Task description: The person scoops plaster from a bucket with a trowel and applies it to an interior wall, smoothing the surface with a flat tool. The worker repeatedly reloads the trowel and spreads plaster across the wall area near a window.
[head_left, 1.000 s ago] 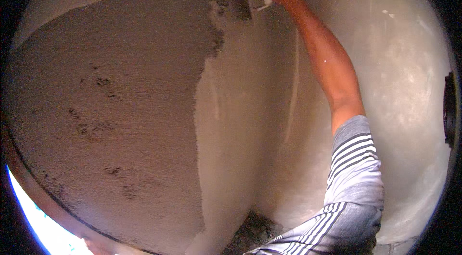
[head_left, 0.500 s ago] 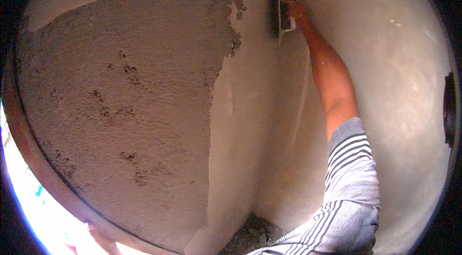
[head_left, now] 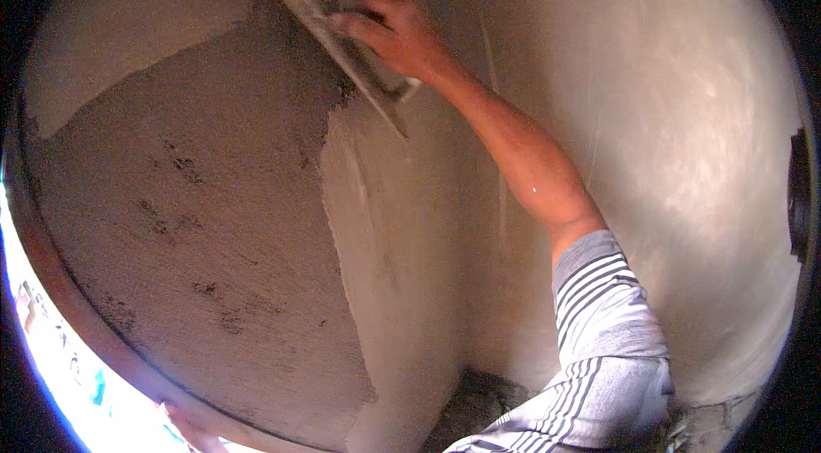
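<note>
Your sleeve [head_left: 607, 316]: grey, black-and-white stripes. Your trowel [head_left: 299, 6]: dull grey-tan. Rough plaster [head_left: 231, 205]: dark brown-grey, blackish blotches. Smooth plaster [head_left: 402, 282]: beige-tan. Wall to your right [head_left: 684, 153]: pale beige, whitish patches. Edge strip [head_left: 90, 333]: reddish brown.

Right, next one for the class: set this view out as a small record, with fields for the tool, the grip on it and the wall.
Tool: plastering trowel
Tool angle: slanted, upper end toward the left
Right grip: closed round the trowel's handle
Blade contact: full contact with the wall cannot be confirmed
Wall, left: rough dark patch with darker pits
Wall, middle: smoother, lighter strip
Sleeve: short, grey with striped bands
Left border: brown edge strip, bright area beyond
</note>
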Available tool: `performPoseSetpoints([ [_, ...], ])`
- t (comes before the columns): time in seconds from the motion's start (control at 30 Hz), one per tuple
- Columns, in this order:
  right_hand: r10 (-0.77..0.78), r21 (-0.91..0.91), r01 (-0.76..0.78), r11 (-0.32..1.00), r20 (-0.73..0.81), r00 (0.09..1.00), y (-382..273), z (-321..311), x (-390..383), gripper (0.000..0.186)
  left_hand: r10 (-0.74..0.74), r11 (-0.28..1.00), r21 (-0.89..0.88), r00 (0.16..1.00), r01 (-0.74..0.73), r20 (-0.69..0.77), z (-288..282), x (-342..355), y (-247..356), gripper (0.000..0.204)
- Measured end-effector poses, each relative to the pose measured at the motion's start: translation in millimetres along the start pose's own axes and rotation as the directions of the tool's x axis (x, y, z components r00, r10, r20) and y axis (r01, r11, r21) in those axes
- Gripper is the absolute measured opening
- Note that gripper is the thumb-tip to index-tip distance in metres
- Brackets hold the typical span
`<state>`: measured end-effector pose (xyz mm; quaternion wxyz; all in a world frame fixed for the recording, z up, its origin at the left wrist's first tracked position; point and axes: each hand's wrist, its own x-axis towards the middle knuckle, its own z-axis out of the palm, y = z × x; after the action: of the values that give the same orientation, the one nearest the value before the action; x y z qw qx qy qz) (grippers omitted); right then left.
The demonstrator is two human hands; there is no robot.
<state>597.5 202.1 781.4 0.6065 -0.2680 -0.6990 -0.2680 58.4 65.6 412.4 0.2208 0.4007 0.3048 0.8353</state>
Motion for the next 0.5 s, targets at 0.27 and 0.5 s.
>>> performPoseSetpoints([
  [0.27,0.711,0.22,-0.682,0.698,-0.095,0.697,166,-62,-75,0.083,-0.001,0.998,-0.066,0.996,0.007,0.092,-10,0,-32,0.07],
  [0.5,0.673,-0.02,-0.676,0.737,-0.08,0.735,143,-56,-68,0.057,-0.035,0.999,0.031,0.999,0.035,-0.001,40,-13,19,0.064],
])
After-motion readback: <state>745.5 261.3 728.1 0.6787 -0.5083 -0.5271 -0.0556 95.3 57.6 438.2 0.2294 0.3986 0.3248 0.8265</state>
